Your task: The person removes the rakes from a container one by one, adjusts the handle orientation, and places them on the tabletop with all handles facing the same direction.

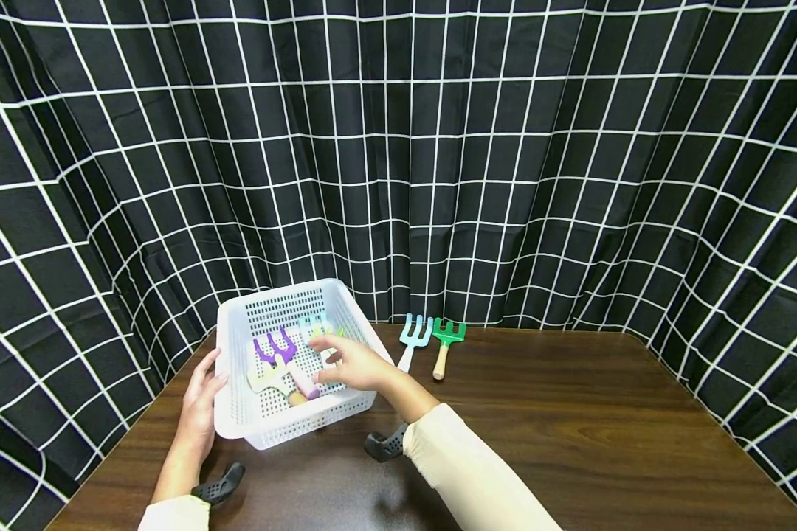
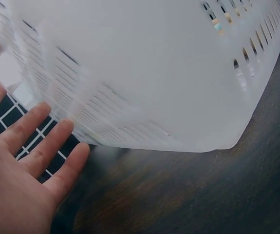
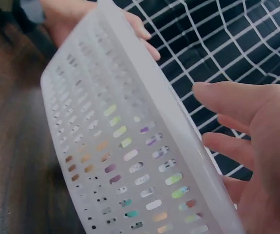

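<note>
A white perforated plastic basket (image 1: pixel 299 424) stands at the left of the table. Inside lie several small garden tools: a purple hand rake (image 1: pixel 280 348) with a pale pink handle, a pale trowel (image 1: pixel 266 381) with a wooden handle end, and a light blue rake (image 1: pixel 314 322), partly covered. My left hand (image 1: pixel 199 405) touches the basket's left rim with fingers extended; in the left wrist view they are spread beside its wall. Over the basket's right part reaches my right hand (image 1: pixel 352 363), fingers loosely bent and holding nothing. It hides some of the contents.
On the brown wooden table (image 1: pixel 571 413), right of the basket, lie a light blue rake (image 1: pixel 416 332) with a white handle and a green rake (image 1: pixel 449 334) with a wooden handle. A black curtain (image 1: pixel 478 184) with white grid lines hangs behind and at both sides.
</note>
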Tool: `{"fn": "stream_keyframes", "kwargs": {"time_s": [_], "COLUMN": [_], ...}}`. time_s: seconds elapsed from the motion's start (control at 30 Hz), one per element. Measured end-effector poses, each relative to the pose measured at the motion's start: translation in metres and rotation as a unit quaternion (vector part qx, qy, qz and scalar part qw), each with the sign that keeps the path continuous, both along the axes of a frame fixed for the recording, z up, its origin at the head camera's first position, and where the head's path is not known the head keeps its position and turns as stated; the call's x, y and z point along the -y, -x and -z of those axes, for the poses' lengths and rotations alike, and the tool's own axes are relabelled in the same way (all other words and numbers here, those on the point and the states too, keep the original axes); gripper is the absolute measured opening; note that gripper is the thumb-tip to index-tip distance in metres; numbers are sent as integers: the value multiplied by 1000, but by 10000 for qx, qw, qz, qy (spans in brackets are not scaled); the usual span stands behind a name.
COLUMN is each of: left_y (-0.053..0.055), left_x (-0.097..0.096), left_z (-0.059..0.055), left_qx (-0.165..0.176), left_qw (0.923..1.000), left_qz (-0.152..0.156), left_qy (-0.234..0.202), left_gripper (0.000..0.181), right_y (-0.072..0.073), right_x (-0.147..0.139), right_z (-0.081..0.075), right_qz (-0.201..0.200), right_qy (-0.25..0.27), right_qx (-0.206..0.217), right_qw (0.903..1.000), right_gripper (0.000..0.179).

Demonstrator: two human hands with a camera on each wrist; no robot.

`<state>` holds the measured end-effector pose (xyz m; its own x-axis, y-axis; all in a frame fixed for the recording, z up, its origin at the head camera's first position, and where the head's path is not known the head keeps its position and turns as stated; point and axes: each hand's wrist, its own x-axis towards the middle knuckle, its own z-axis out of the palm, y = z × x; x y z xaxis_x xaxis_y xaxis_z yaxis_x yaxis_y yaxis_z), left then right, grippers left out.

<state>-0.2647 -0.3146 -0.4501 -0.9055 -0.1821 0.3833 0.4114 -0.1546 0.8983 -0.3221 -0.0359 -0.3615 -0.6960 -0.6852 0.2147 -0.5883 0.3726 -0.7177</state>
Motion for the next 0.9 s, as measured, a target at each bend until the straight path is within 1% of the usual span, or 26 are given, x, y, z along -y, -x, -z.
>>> {"fn": "stream_keyframes", "kwargs": {"time_s": [0.1, 0.17, 0.3, 0.4, 0.57, 0.77, 0.9], "left_y": [-1, -1, -1, 0, 1, 1, 1], "left_x": [0, 0, 0, -1, -1, -1, 0], "left_z": [0, 0, -1, -2, -3, -2, -1], "left_qx": [42, 56, 113, 167, 166, 154, 168], "left_qw": [10000, 9999, 9998, 9997, 9997, 9998, 9998], "left_qz": [-58, -104, -149, -186, -171, -134, -127], "left_qy": [-27, -36, 11, 71, 84, 38, 39], "left_gripper": [44, 45, 45, 47, 48, 45, 45], "right_y": [4, 7, 12, 15, 18, 21, 23], "right_x": [4, 7, 13, 15, 16, 18, 20], "right_z": [-1, 0, 1, 3, 1, 3, 7], "right_qz": [-17, -87, -315, -365, -290, -417, -443], "right_qy": [-296, -541, -841, -874, -942, -1052, -1122], "right_qx": [59, -27, -8, 114, 304, 300, 427], "right_qw": [9995, 9985, 9960, 9954, 9947, 9931, 9918], "right_gripper": [56, 55, 53, 51, 49, 47, 46]}}
